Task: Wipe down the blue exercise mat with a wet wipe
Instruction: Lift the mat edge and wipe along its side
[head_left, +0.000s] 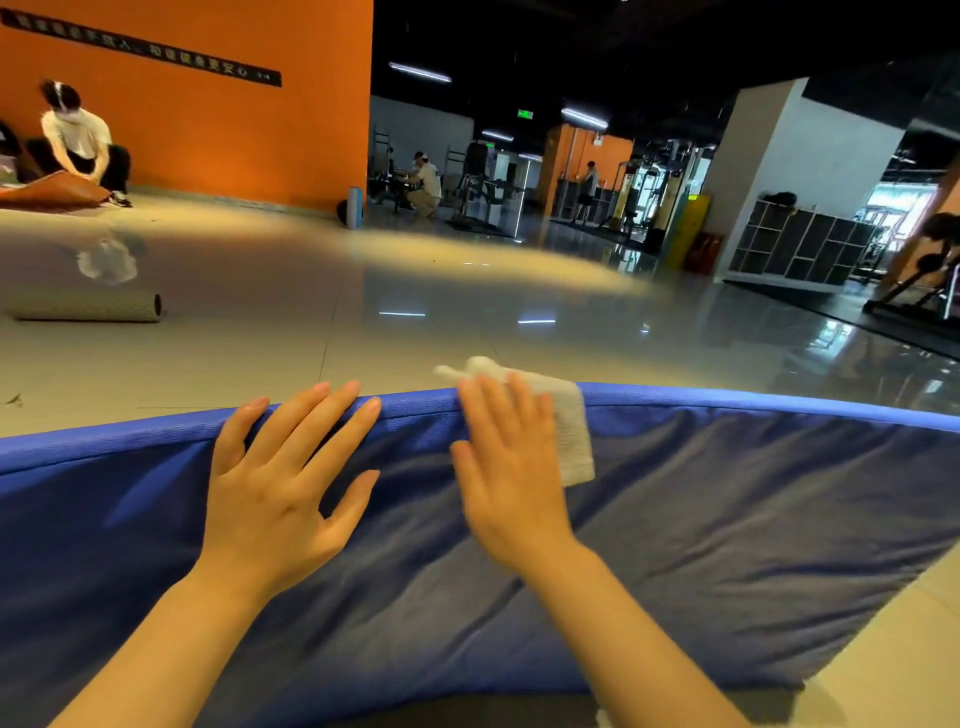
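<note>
A thick blue exercise mat (727, 519) lies across the lower half of the head view, its cover wrinkled. My left hand (280, 488) rests flat on it near the far edge, fingers spread and straight. My right hand (509, 467) presses flat on a white wet wipe (571, 431) at the mat's far edge. The wipe sticks out to the right of my fingers and beyond their tips. That hand looks slightly blurred.
Glossy tiled floor (363, 322) stretches beyond the mat. A rolled grey mat (88, 306) lies at the left. A person (78, 140) crouches over an orange mat by the orange wall. Gym machines, shelves and other people stand far back and right.
</note>
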